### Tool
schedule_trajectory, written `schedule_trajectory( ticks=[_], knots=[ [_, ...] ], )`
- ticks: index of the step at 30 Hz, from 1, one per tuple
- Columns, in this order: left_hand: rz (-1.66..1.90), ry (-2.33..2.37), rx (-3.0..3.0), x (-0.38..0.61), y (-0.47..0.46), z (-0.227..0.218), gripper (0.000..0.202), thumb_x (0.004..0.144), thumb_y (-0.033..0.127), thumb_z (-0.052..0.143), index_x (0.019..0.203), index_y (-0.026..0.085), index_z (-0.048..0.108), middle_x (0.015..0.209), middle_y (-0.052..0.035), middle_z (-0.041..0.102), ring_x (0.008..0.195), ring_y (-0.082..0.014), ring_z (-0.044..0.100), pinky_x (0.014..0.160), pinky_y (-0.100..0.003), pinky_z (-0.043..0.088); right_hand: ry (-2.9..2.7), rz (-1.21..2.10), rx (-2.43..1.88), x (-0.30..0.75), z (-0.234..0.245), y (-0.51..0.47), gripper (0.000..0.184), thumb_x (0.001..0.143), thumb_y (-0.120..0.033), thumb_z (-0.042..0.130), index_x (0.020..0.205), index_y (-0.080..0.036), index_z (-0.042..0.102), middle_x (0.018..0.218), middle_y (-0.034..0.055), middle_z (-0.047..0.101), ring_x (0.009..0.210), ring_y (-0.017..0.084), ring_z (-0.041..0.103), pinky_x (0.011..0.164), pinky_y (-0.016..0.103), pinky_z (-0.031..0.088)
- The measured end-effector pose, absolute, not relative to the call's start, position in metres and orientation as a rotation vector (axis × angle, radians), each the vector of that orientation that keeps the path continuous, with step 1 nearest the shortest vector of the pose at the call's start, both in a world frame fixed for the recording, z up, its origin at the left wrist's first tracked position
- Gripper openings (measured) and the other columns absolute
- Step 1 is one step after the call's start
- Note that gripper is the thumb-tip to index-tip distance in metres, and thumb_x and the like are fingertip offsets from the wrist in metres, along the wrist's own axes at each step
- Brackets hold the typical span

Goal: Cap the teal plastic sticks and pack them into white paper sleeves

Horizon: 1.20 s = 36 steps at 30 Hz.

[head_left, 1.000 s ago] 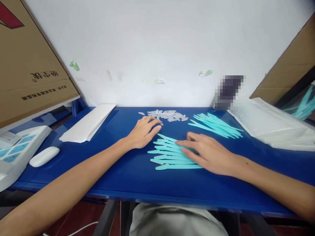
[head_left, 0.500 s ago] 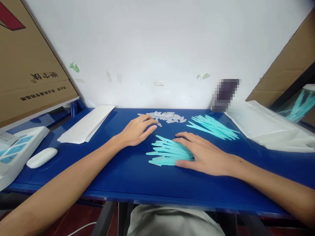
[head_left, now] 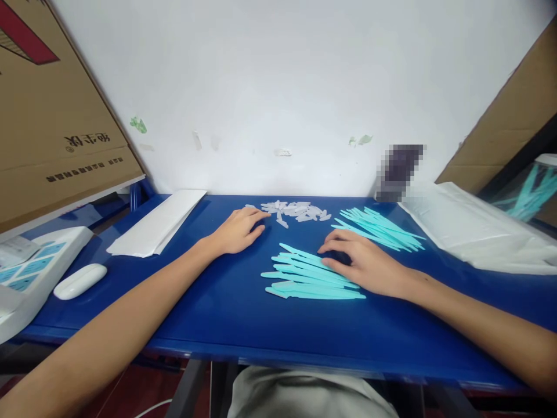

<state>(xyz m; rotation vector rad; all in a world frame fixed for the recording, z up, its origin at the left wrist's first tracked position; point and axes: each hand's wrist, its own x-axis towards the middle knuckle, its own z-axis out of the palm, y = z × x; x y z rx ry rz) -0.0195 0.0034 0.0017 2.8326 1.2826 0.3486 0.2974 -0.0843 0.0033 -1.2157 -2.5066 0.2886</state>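
Observation:
On the blue table [head_left: 235,313] lies a fanned pile of teal plastic sticks [head_left: 304,276] in front of me. My right hand [head_left: 368,262] rests at the pile's right end, its fingers arched and its thumb and fingertips pinched on the upper sticks. A second pile of teal sticks [head_left: 380,228] lies behind that hand. Near the wall is a heap of small clear plastic pieces [head_left: 298,210]. My left hand [head_left: 237,231] lies flat on the table, fingers stretched out, with the index fingertip at the left edge of that heap.
A white flat bag [head_left: 154,223] lies at the back left, with a white oval device [head_left: 80,280] and a white machine with blue keys [head_left: 30,264] nearer. Cardboard boxes [head_left: 56,133] lean at both sides. Clear plastic bags [head_left: 470,226] cover the right.
My right hand has drawn back to the right off the near pile and curled its fingers. My left hand has slid forward to the clear pieces.

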Motion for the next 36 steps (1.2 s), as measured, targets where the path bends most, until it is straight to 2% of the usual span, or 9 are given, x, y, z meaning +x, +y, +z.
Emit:
schedule_trajectory(
  ticks=[3, 6, 9, 12, 14, 18, 23, 29, 36],
  knots=[
    [0.430, 1.093, 2.862, -0.006, -0.005, 0.002, 0.045, 0.105, 0.033, 0.033, 0.142, 0.017, 0.054, 0.142, -0.0139, 0.059, 0.132, -0.0294, 0.053, 0.109, -0.048, 0.043, -2.492, 0.263, -1.306, 0.301, 0.004, -0.080, 0.038, 0.100, -0.046, 0.049, 0.116, -0.021, 0.073, 0.095, 0.0091, 0.069, 0.091, 0.025, 0.064, 0.086, 0.044, 0.046],
    [0.476, 0.916, 2.819, 0.003, -0.006, -0.002, 0.045, 0.106, 0.026, 0.029, 0.140, 0.017, 0.056, 0.143, -0.0124, 0.060, 0.132, -0.0244, 0.055, 0.112, -0.042, 0.043, -2.454, 0.214, -1.434, 0.306, 0.005, -0.077, 0.040, 0.102, -0.048, 0.046, 0.116, -0.022, 0.073, 0.067, 0.0003, 0.063, 0.065, 0.019, 0.059, 0.089, 0.046, 0.041],
    [0.523, 0.912, 2.764, 0.006, -0.002, -0.007, 0.044, 0.106, 0.026, 0.028, 0.138, 0.019, 0.058, 0.142, -0.0117, 0.061, 0.132, -0.0246, 0.055, 0.112, -0.044, 0.044, -2.405, 0.265, -1.489, 0.311, 0.008, -0.073, 0.043, 0.100, -0.050, 0.046, 0.103, -0.020, 0.077, 0.054, -0.0028, 0.055, 0.051, 0.014, 0.048, 0.077, 0.038, 0.042],
    [0.522, 0.920, 2.758, 0.007, 0.000, -0.007, 0.042, 0.106, 0.028, 0.031, 0.136, 0.020, 0.060, 0.136, -0.0118, 0.065, 0.127, -0.0259, 0.058, 0.109, -0.046, 0.046, -2.372, 0.387, -1.529, 0.315, 0.012, -0.071, 0.045, 0.094, -0.054, 0.052, 0.101, -0.018, 0.079, 0.054, -0.0022, 0.053, 0.049, 0.014, 0.044, 0.058, 0.031, 0.036],
    [0.505, 0.929, 2.767, 0.006, -0.001, -0.006, 0.041, 0.105, 0.029, 0.034, 0.132, 0.019, 0.063, 0.127, -0.0120, 0.069, 0.120, -0.0265, 0.061, 0.104, -0.045, 0.048, -2.361, 0.446, -1.546, 0.317, 0.014, -0.071, 0.045, 0.092, -0.054, 0.054, 0.102, -0.019, 0.079, 0.055, -0.0026, 0.050, 0.050, 0.014, 0.044, 0.055, 0.030, 0.033],
    [0.519, 1.022, 2.697, 0.002, -0.001, -0.002, 0.039, 0.103, 0.030, 0.039, 0.121, 0.017, 0.071, 0.108, -0.0120, 0.071, 0.100, -0.0249, 0.066, 0.091, -0.039, 0.052, -2.404, 0.517, -1.519, 0.318, 0.018, -0.072, 0.039, 0.091, -0.050, 0.054, 0.091, -0.019, 0.078, 0.058, -0.0018, 0.049, 0.053, 0.014, 0.043, 0.055, 0.030, 0.034],
    [0.533, 1.123, 2.643, -0.003, -0.004, 0.001, 0.046, 0.105, 0.043, 0.037, 0.105, 0.021, 0.077, 0.095, -0.0096, 0.070, 0.089, -0.0242, 0.065, 0.082, -0.037, 0.052, -2.505, 0.335, -1.479, 0.322, 0.020, -0.074, 0.031, 0.090, -0.043, 0.054, 0.093, -0.019, 0.073, 0.079, 0.0053, 0.064, 0.067, 0.019, 0.056, 0.063, 0.033, 0.043],
    [0.478, 1.137, 2.626, 0.005, -0.019, 0.005, 0.053, 0.098, 0.062, 0.049, 0.114, 0.021, 0.078, 0.095, -0.0089, 0.065, 0.080, -0.0222, 0.062, 0.071, -0.035, 0.050, -2.542, 0.477, -1.463, 0.328, 0.019, -0.075, 0.026, 0.095, -0.041, 0.046, 0.086, -0.021, 0.061, 0.082, 0.0050, 0.066, 0.067, 0.018, 0.056, 0.062, 0.032, 0.042],
    [0.573, 1.138, 2.430, 0.009, -0.019, 0.002, 0.033, 0.092, 0.051, 0.061, 0.099, 0.024, 0.078, 0.096, -0.0048, 0.071, 0.081, -0.0200, 0.062, 0.072, -0.033, 0.050, -2.687, 0.363, -1.383, 0.321, 0.020, -0.082, 0.022, 0.098, -0.030, 0.042, 0.078, -0.023, 0.048, 0.075, 0.0015, 0.061, 0.065, 0.017, 0.053, 0.062, 0.031, 0.034]
  ],
)
